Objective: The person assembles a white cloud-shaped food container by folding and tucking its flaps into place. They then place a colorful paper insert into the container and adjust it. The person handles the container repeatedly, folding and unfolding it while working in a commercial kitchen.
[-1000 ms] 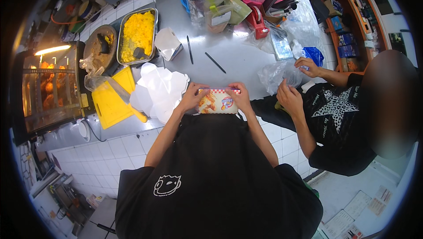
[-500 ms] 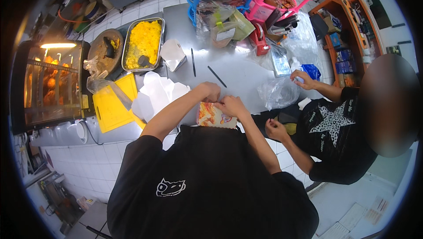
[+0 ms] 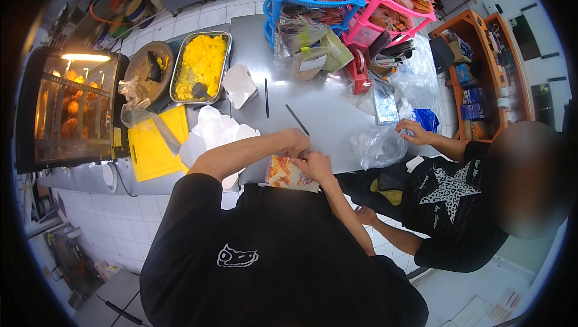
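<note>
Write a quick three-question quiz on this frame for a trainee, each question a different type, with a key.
1. True or false: the person's left hand is far from their right hand, which is on the cream-and-orange printed carton.
2. What is in the rectangular silver metal tray? a) green leaves b) yellow grainy food c) red sauce
3. How many slim black pen-like sticks lie on the grey metal table?

Key: 1. False; the hands are close together. 2. b. 3. Two.

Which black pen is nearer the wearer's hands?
The slanted black pen, the right-hand one: its lower end lies just beyond the left hand. The other pen lies farther left and away.
</note>
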Demonstrator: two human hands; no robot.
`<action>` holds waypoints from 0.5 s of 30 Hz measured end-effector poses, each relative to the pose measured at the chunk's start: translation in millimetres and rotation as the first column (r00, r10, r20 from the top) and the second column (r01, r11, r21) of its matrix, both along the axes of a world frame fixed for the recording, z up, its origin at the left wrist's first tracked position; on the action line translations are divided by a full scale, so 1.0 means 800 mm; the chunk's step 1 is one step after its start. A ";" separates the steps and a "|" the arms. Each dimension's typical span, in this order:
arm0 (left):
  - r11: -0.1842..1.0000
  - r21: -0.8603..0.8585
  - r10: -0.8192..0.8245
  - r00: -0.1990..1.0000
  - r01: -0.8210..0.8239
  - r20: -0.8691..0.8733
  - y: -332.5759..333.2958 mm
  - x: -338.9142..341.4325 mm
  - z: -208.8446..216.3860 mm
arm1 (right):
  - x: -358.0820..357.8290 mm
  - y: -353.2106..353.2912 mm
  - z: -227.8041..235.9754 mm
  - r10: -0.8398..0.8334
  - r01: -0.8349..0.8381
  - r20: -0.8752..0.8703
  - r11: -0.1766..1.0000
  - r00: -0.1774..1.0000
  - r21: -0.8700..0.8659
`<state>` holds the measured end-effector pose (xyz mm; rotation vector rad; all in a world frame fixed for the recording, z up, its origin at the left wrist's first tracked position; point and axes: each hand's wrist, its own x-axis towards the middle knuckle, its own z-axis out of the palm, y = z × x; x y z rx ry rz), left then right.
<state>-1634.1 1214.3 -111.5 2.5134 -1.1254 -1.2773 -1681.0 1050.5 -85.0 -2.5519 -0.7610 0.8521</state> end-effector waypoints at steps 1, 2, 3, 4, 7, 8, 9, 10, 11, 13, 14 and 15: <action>1.000 0.004 -0.021 1.000 0.021 -0.019 -0.001 0.002 -0.002 | -0.003 -0.001 -0.002 -0.025 0.024 0.042 0.999 0.999 0.029; 0.999 0.009 -0.043 0.998 0.043 -0.041 -0.002 0.002 -0.003 | -0.005 -0.003 -0.004 -0.028 0.026 0.043 0.999 0.999 0.040; 0.999 0.009 -0.032 0.999 0.032 -0.033 -0.002 0.003 -0.005 | -0.008 -0.003 -0.005 -0.029 0.024 0.055 0.996 0.998 0.085; 1.000 0.005 -0.022 0.999 0.022 -0.026 -0.003 0.002 -0.007 | -0.010 -0.003 -0.006 -0.037 0.031 0.082 0.997 0.996 0.077; 1.000 -0.026 0.017 1.000 -0.016 0.027 0.001 -0.006 -0.015 | -0.011 -0.002 -0.006 -0.047 0.030 0.147 0.993 0.988 0.118; 0.999 -0.033 0.041 0.997 -0.039 0.060 0.003 -0.009 -0.018 | -0.010 0.000 -0.004 -0.042 0.028 0.134 0.994 0.990 0.109; 0.996 -0.064 0.068 0.995 -0.063 0.079 0.005 -0.011 -0.020 | -0.008 0.001 -0.002 -0.027 0.019 0.092 0.996 0.995 0.092; 0.991 -0.091 0.104 0.989 -0.094 0.107 0.008 -0.013 -0.023 | -0.007 0.002 0.000 -0.031 0.025 0.084 0.998 0.996 0.063; 0.985 -0.123 0.142 0.980 -0.125 0.139 0.011 -0.014 -0.025 | -0.004 0.004 0.002 -0.022 0.021 0.050 0.999 0.999 0.025; 0.972 -0.138 0.206 0.975 -0.192 0.088 0.017 -0.013 -0.027 | -0.001 0.005 0.003 -0.065 0.065 -0.003 0.998 0.998 0.014; 0.962 -0.152 0.239 0.968 -0.227 0.070 0.019 -0.013 -0.025 | 0.000 0.005 0.001 -0.112 0.113 -0.020 0.993 0.993 0.042; 0.949 -0.154 0.286 0.956 -0.274 0.067 0.022 -0.015 -0.021 | 0.002 0.003 -0.003 -0.140 0.143 -0.040 0.984 0.989 0.106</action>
